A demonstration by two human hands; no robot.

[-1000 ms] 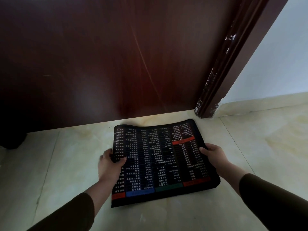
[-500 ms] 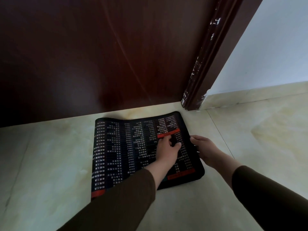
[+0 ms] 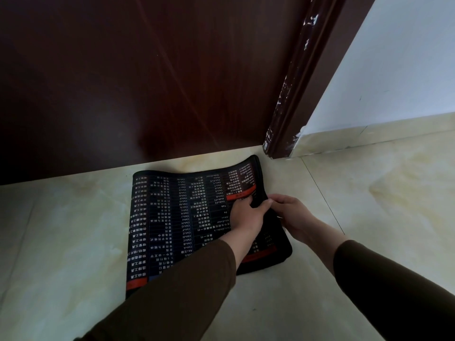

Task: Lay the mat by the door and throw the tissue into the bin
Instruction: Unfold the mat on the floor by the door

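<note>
both hands on mat, left hand and right hand pinching its right edge, door beyond the hands

Dim, sharp wide-angle view; door sinks into shadow
</note>
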